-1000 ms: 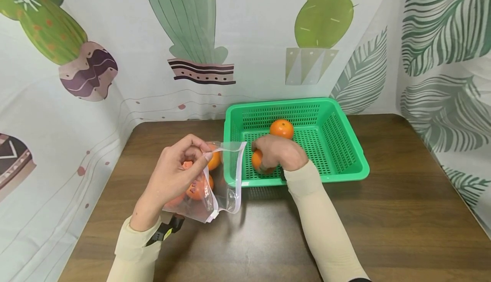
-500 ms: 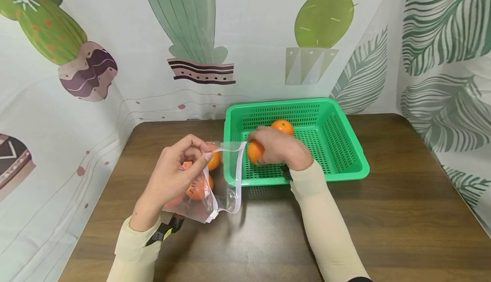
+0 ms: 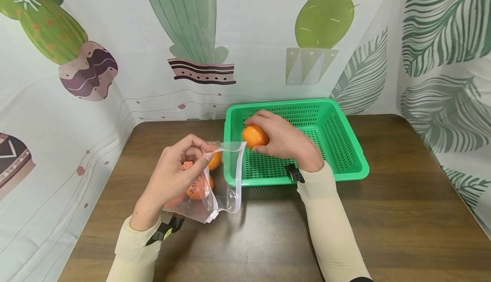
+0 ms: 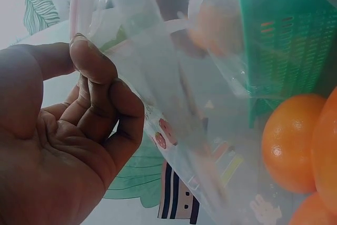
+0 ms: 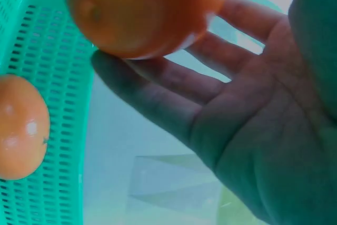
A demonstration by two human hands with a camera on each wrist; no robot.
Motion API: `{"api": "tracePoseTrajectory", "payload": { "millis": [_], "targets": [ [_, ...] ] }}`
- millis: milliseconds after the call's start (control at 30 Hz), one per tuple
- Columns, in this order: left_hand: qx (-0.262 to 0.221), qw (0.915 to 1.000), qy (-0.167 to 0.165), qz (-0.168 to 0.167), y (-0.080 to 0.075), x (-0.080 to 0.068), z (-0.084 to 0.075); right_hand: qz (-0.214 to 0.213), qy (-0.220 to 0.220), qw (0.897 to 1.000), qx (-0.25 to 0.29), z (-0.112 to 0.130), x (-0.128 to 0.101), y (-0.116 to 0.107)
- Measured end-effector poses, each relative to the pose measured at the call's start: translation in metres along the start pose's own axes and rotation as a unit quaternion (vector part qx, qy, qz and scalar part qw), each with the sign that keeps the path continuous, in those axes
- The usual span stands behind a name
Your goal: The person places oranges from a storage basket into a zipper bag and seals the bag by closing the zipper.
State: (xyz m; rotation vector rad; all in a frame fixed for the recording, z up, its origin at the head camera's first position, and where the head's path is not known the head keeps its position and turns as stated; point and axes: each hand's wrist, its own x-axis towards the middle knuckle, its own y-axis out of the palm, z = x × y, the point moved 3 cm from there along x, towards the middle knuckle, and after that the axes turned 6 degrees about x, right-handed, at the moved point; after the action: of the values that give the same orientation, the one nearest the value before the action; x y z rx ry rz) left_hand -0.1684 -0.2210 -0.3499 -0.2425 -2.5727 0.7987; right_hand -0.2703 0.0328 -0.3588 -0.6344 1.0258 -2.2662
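My left hand (image 3: 172,175) pinches the upper edge of a clear zip bag (image 3: 228,197) between thumb and fingers, its mouth spread toward the basket. Several oranges (image 4: 292,143) lie inside the bag, seen through the plastic. In my right hand (image 3: 281,139) an orange (image 3: 255,136) is gripped between thumb and fingers, raised over the left part of the green basket (image 3: 349,141). Its round skin fills the top of the right wrist view, fingers curled round its underside. Another orange (image 5: 21,127) sits in the basket, nearly hidden behind my right hand in the head view.
The basket stands at the back of a brown wooden table (image 3: 391,214), against a fabric backdrop (image 3: 261,26) printed with cacti and leaves. The bag's open edge overlaps the basket's left rim in the head view. A white slider (image 3: 212,216) hangs at the bag's lower corner.
My right hand has lifted the orange off the basket floor and moved it up and slightly left. The left hand and the bag stay in place.
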Motion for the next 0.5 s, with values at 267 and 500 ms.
{"api": "tracePoseTrajectory", "payload": {
  "millis": [267, 500],
  "targets": [
    [-0.004, 1.0, -0.004, -0.002, -0.001, 0.0, 0.0, -0.062, -0.05, 0.997, -0.003, 0.018, -0.011, -0.012],
    [-0.004, 1.0, -0.007, -0.002, -0.001, -0.001, -0.001, -0.076, -0.059, 0.995, -0.015, 0.026, -0.02, -0.019]
  ]
}}
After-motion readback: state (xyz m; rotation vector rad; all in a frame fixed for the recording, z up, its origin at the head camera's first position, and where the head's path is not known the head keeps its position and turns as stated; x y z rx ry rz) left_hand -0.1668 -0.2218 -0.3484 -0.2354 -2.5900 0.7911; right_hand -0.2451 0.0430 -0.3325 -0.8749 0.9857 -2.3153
